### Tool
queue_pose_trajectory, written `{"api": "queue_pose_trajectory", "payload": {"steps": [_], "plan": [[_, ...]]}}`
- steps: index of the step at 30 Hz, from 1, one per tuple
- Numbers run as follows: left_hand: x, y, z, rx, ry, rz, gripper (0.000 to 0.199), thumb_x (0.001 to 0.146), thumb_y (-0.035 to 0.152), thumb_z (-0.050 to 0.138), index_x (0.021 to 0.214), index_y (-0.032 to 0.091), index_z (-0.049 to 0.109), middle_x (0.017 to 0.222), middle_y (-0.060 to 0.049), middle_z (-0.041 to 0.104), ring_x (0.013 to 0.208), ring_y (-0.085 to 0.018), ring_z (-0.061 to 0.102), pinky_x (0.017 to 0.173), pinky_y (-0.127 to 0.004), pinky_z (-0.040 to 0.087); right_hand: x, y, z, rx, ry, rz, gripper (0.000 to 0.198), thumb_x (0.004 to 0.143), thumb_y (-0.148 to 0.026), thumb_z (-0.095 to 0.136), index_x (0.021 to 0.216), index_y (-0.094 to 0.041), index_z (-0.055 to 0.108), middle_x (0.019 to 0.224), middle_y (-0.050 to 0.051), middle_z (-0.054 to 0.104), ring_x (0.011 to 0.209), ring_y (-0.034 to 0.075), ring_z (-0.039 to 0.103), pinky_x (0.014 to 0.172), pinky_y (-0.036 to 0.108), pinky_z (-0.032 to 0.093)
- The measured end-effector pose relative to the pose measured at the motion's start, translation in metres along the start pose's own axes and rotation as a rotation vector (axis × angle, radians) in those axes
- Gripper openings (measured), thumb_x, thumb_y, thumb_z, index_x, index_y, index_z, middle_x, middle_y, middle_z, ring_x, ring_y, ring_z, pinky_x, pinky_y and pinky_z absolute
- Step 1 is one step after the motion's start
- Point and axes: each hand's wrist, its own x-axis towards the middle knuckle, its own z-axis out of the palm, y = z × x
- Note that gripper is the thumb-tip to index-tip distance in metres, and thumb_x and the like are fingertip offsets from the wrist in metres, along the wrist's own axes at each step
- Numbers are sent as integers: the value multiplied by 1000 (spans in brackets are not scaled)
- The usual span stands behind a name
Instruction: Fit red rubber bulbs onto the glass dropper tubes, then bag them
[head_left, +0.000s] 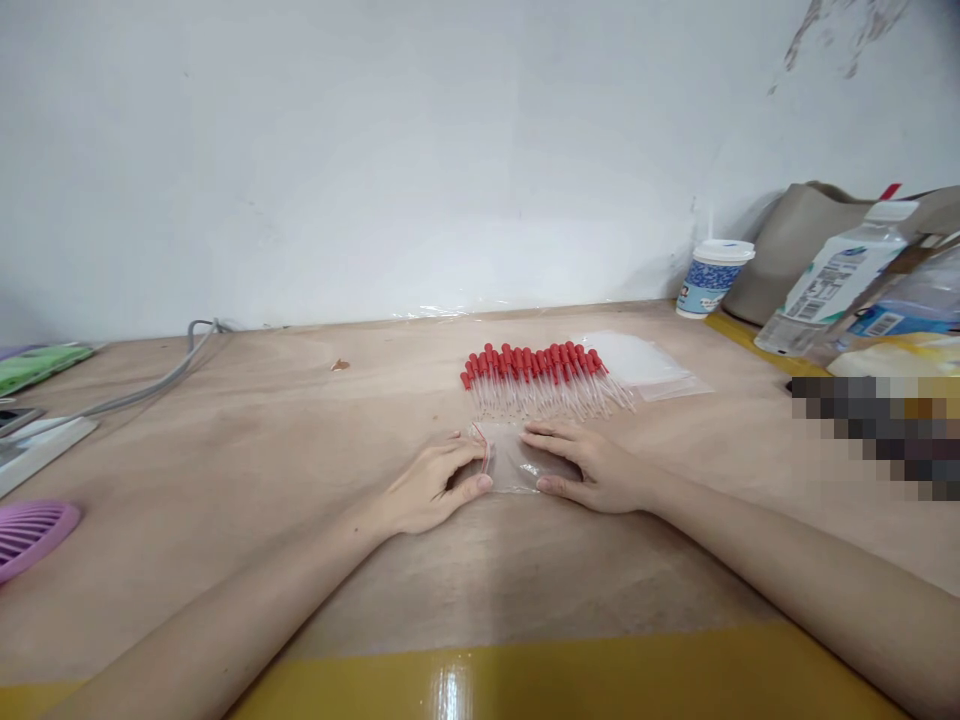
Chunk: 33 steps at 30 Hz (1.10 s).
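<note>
A small clear plastic zip bag (511, 462) with a red line along its left edge lies flat on the table between my hands. My left hand (439, 480) has its thumb and fingers at that red-lined edge, the fingertips partly covered by the film. Resting on the bag's right part is my right hand (592, 468), fingers stretched out and thumb apart. Just beyond the bag lies a row of droppers (536, 375) with red bulbs and thin clear tubes, tips pointing toward me. Behind them, to the right, is a stack of clear plastic bags (637, 362).
At the back right stand a paper cup (712, 280) with a lid, a grey bag-like container (780, 250) and a tilted plastic bottle (836, 280). A grey cable (176, 375) and a purple slatted object (34, 535) are at left. Yellow tape (525, 670) edges the table.
</note>
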Motion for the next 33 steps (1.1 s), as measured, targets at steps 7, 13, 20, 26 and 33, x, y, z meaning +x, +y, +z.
{"api": "queue_pose_trajectory", "payload": {"steps": [7,13,20,26,33], "plan": [[-2,1,0,66,-133,-50,36,91,33,35,124,28,48,136,-6,40,128,-21,32,106,-49,21,1,2,1,25,2,-3,56,82,-47,48,130,-17,42,132,13,42,122,24,39,100,44,34],[-10,4,-1,188,-89,-118,55,88,39,40,138,28,21,146,-10,17,125,-28,36,93,-41,42,0,4,-1,51,64,32,57,81,-46,49,130,-18,42,131,12,44,119,24,42,98,44,37],[-17,-6,-10,101,-34,53,35,88,30,42,121,28,51,143,-7,24,117,-24,46,93,-38,43,-2,4,-5,50,90,50,55,79,-44,54,127,-20,45,129,10,47,118,23,44,97,43,38],[-19,-25,-10,-38,347,-135,30,89,30,38,94,18,65,119,-10,51,106,-21,51,92,-39,42,-3,5,-5,47,67,55,54,79,-45,53,126,-19,46,127,10,49,116,23,45,97,42,38],[7,-64,-5,-216,434,-575,30,77,41,53,90,15,61,85,-6,64,75,-16,58,70,-29,46,-2,6,-5,68,58,35,54,80,-45,53,127,-19,45,127,9,50,117,23,45,98,42,37]]}}
